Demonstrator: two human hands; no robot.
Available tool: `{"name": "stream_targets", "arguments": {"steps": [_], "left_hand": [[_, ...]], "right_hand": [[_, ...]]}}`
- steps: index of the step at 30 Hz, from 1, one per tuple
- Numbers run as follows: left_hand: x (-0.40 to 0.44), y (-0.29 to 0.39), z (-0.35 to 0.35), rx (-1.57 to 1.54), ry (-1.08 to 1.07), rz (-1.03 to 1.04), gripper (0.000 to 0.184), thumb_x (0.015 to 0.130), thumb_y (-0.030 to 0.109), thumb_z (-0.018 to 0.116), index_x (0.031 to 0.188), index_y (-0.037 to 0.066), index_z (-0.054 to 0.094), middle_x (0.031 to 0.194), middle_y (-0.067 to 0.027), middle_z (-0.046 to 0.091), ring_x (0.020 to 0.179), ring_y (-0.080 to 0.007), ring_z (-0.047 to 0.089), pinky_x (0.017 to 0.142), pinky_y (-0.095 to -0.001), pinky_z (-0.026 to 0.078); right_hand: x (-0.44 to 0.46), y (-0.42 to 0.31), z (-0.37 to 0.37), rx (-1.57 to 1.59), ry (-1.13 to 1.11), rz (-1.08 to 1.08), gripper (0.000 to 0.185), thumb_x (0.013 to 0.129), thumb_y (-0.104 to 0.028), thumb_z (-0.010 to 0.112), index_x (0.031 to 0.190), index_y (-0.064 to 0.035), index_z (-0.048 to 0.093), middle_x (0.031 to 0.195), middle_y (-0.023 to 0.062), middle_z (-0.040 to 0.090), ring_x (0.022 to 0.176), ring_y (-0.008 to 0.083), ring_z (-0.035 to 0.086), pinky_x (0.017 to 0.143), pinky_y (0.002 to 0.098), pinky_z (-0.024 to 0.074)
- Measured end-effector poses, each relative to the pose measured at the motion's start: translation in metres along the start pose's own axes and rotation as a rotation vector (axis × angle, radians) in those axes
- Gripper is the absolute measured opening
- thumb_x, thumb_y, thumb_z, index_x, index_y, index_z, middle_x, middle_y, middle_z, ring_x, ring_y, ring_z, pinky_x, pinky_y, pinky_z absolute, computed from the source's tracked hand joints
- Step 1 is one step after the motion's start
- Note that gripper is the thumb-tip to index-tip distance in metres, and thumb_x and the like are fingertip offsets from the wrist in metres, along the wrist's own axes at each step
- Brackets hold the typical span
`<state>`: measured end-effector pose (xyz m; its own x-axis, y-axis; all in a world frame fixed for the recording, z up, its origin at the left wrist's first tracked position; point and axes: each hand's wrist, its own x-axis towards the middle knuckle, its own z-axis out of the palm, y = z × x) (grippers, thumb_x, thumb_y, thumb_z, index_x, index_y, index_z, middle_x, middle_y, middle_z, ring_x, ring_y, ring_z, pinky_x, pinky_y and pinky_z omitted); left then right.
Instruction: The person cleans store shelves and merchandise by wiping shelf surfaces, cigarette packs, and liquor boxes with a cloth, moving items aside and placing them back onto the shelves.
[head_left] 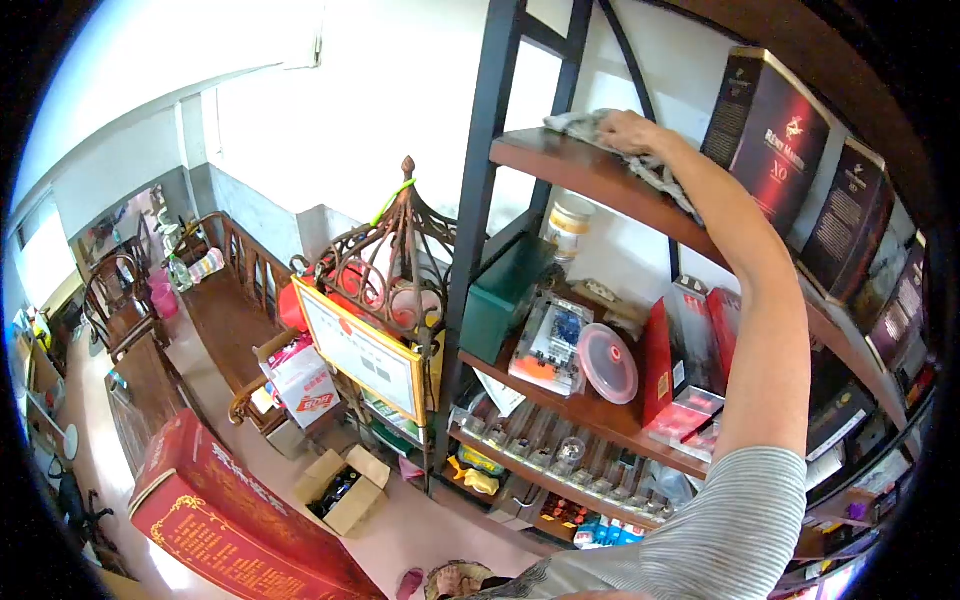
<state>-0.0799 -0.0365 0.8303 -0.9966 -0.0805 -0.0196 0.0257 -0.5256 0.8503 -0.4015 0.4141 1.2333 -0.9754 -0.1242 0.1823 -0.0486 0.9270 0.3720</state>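
My right hand (630,132) rests on the brown upper shelf board (570,160), its fingers closed over a crumpled grey-white cloth (665,180). The cloth lies along the board, and part of it trails beneath my wrist toward the right. Just right of my forearm stands a dark red Rémy Martin XO box (770,145), with another dark box (845,220) beside it. My left hand does not show. At the bottom edge a small patch of skin shows on a round brown surface; it looks like toes, but I cannot be sure.
Below are a green bin (500,300), a round clear container with a red rim (608,363), red boxes (680,370) and a row of glasses (540,455). A large red box (240,510) tilts in the left foreground. An open carton (345,490) is on the floor near a metal stand (407,250).
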Motion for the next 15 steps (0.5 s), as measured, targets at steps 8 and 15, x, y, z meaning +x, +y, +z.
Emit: {"name": "stream_targets", "arguments": {"steps": [8,15], "left_hand": [[0.001,0.016,0.010,0.011,-0.082,0.088,0.078,0.066,0.032,0.064,0.129,0.000,0.031,0.123,-0.0159,0.046,0.110,-0.0333,0.048,0.094,-0.0444,0.041],[0.013,0.028,0.028,0.001,-0.165,0.140,0.082,0.064,0.033,0.064,0.131,0.000,0.029,0.124,-0.0172,0.045,0.110,-0.0351,0.048,0.094,-0.0461,0.041]], "right_hand": [[-0.041,-0.041,-0.011,0.412,0.290,-0.479,0.024,0.083,-0.021,0.056,0.085,0.0028,0.058,0.075,0.0158,0.060,0.073,0.0247,0.055,0.068,0.0417,0.0415],[-0.147,-0.050,-0.029,0.448,0.298,-0.458,0.032,0.086,-0.013,0.052,0.117,-0.0020,0.055,0.111,0.0153,0.059,0.097,0.0259,0.058,0.087,0.0343,0.0443]]}}
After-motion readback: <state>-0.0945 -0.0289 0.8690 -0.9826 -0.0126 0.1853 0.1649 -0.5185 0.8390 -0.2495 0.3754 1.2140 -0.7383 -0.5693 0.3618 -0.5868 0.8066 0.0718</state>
